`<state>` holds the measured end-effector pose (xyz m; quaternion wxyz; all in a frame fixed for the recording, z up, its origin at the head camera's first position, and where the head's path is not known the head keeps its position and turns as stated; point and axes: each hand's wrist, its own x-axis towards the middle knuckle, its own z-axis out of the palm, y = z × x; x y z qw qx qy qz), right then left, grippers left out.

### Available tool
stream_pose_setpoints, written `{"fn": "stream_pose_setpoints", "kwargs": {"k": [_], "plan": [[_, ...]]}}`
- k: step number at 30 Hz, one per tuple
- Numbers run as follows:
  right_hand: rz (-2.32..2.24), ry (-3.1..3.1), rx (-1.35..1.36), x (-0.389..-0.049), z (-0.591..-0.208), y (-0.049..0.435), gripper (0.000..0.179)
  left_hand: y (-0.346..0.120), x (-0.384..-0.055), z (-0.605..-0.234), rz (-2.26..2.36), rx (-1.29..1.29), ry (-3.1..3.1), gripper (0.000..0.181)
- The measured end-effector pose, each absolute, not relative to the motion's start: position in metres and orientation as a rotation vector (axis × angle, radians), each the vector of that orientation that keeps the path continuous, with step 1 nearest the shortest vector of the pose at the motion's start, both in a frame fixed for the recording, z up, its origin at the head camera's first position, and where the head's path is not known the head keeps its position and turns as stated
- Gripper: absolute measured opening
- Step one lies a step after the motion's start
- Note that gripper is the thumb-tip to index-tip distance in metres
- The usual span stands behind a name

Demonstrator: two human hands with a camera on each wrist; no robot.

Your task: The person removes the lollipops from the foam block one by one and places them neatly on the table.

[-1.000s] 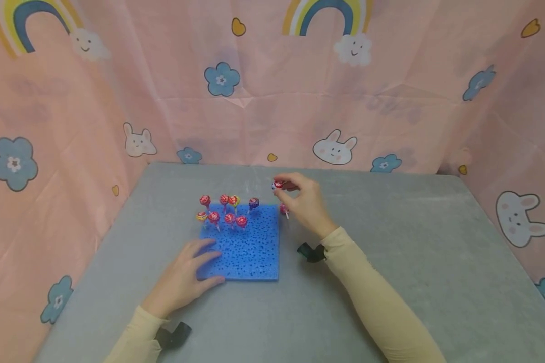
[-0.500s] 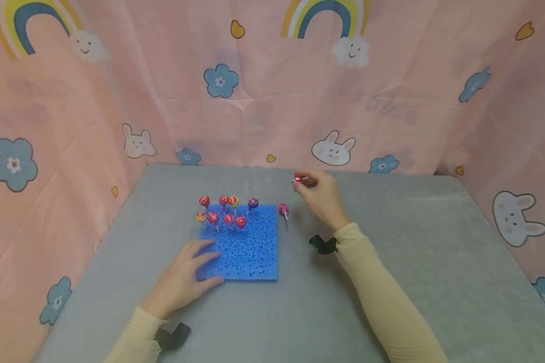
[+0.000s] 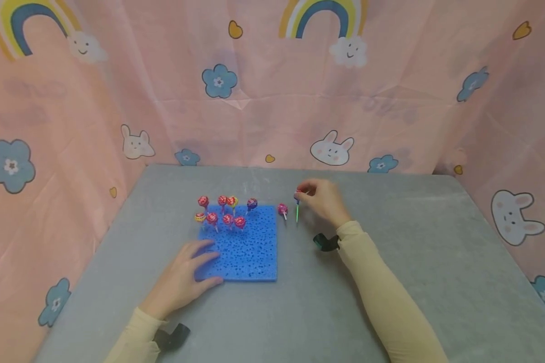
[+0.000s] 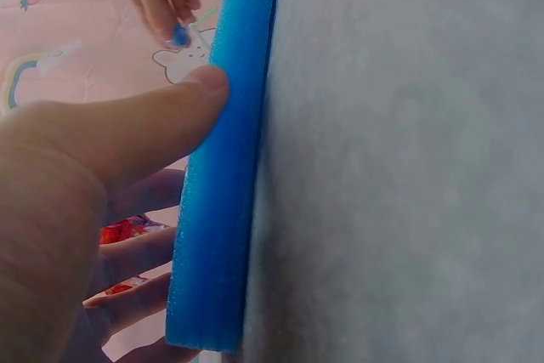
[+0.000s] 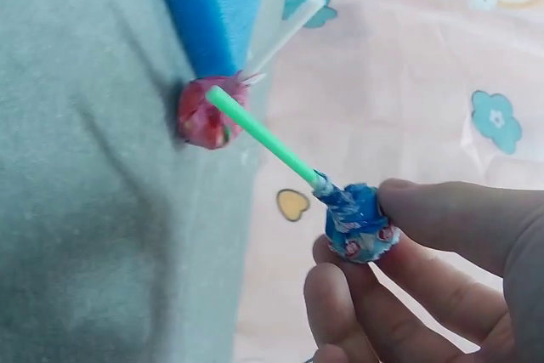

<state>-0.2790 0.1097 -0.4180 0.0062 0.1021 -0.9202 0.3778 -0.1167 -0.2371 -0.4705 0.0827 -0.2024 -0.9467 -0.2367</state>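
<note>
The bench [image 3: 390, 242] is flat and gray. On it lies a blue board [image 3: 250, 257] with lots of little dots, touching the left fingers [image 3: 204, 258] and reaching away to their right. A pink lollipop [image 3: 282, 208] lies on the bench too, near the right fingers [image 3: 310, 185], just to their left.

There are ten lollipops [image 3: 212, 218], two hands [image 3: 181, 280], one blue board [image 3: 250, 254]

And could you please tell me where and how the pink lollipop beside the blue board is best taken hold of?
I'd probably pinch the pink lollipop by its round wrapped head, coming from the right: the blue board sits close on its left, and the lollipop's white stick juts out toward the near side.
</note>
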Motion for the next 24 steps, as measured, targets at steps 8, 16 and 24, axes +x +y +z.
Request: {"fn": "stream_pose_setpoints", "kwargs": {"k": [8,16,24], "plan": [[1.256,-3.005,0.322,-0.285,-0.434,0.109,0.023,-0.239,-0.116,-0.469,-0.724,-0.595,-2.826,0.053],[1.195,-3.046,0.328,-0.29,-0.448,0.11,0.023,-0.239,-0.117,-0.47,-0.719,-0.592,-2.828,0.053],[1.19,-3.047,0.341,-0.292,-0.455,0.111,0.025,-0.239,-0.117,-0.471,-0.732,-0.583,-2.839,0.052]]}}
